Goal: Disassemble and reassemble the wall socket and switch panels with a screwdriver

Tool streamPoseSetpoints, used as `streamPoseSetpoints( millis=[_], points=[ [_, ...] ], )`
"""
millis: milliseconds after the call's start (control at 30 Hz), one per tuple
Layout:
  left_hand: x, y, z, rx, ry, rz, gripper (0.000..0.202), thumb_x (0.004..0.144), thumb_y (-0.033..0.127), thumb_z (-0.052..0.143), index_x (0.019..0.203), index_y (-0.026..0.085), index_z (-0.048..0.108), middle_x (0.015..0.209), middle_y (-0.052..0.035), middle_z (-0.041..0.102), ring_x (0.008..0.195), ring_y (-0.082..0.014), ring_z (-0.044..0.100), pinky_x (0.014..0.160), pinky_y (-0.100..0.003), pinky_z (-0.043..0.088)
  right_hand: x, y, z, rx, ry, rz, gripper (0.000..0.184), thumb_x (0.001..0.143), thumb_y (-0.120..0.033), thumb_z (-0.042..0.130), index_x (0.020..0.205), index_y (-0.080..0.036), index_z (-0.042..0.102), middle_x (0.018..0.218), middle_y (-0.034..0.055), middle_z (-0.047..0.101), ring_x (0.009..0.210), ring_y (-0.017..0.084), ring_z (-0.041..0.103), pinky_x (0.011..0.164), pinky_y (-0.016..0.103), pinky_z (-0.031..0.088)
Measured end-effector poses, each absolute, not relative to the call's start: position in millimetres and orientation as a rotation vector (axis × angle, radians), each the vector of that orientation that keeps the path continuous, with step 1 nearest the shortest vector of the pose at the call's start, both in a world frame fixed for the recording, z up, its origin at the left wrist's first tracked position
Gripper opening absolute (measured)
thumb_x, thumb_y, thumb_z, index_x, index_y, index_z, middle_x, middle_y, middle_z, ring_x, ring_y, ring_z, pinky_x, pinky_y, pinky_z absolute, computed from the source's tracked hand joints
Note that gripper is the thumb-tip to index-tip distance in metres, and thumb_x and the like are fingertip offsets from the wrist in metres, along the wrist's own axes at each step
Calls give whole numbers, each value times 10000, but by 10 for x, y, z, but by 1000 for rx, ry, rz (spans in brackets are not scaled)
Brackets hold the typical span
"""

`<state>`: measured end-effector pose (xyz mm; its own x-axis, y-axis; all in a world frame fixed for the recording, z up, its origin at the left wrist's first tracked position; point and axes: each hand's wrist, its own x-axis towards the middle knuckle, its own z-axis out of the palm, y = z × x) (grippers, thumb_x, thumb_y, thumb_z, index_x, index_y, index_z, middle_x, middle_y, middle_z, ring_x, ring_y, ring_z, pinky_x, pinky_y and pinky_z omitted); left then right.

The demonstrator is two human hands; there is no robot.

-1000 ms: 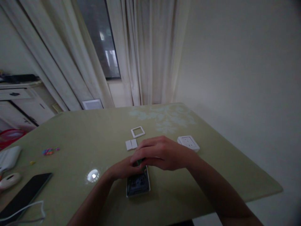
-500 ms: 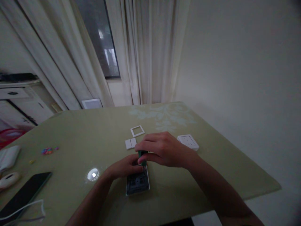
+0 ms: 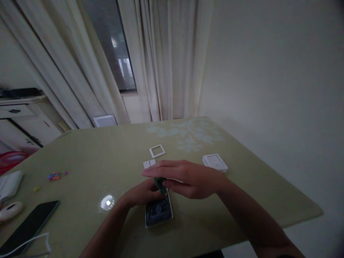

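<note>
A dark switch module (image 3: 158,212) with its cover off lies on the green table (image 3: 88,157) near the front edge. My left hand (image 3: 139,195) rests closed on its far end and holds it down. My right hand (image 3: 185,178) hovers just above, pinching a green-handled screwdriver (image 3: 160,184) that stands upright on the module. Beyond the hands lie two white rocker keys (image 3: 149,163) and a white square frame (image 3: 157,151).
A white wall socket (image 3: 215,162) sits to the right of my hands. At the left are a black phone (image 3: 29,225) with a white cable (image 3: 32,243), a white mouse (image 3: 9,210), coloured beads (image 3: 55,176) and a lamp reflection (image 3: 106,202). Curtains and a window stand behind.
My right hand's fingers have shifted on the screwdriver handle, stretching out to the left. The left hand and the module stay in place.
</note>
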<state>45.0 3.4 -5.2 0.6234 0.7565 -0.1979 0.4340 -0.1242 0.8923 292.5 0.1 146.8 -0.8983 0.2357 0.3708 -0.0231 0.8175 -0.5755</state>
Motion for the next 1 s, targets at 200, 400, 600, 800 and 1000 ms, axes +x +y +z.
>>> streamPoseSetpoints(
  millis=[200,400,600,800,1000],
  points=[
    [445,48,-87,1702,965,376,426,897,533,759,1162,209,683,1081,-31,718,997,-264,645,852,-349,547,2966,117,1475,-133,-2530,903,326,1049,-67,573,1336,-187,671,1291,114,713,1210,201,668,1060,375,533],
    [437,62,-96,1693,941,352,430,899,579,758,1083,197,688,956,-16,697,914,-241,632,806,-330,536,2959,155,1409,-189,-2504,778,216,1028,-128,679,1235,-176,718,1173,81,734,1066,177,691,970,319,548],
    [451,46,-82,1655,911,366,411,929,561,742,1115,198,686,1015,-25,705,949,-238,639,839,-335,545,2972,185,1358,-331,-2503,594,172,1007,-256,754,1165,-192,733,1100,59,732,982,180,693,887,303,533],
    [458,32,-29,1644,904,365,396,917,544,754,1096,193,711,994,-23,726,925,-232,651,828,-327,546,2882,129,1277,-503,-2455,425,319,953,-426,811,1126,-175,718,1032,53,710,904,184,673,800,286,512],
    [486,7,35,1714,1021,308,403,897,570,730,1002,181,718,886,-20,730,815,-226,646,706,-302,522,2778,30,1262,-482,-2477,558,364,1074,-249,641,1429,-170,605,1338,130,693,1214,238,662,1048,389,526]
  ],
)
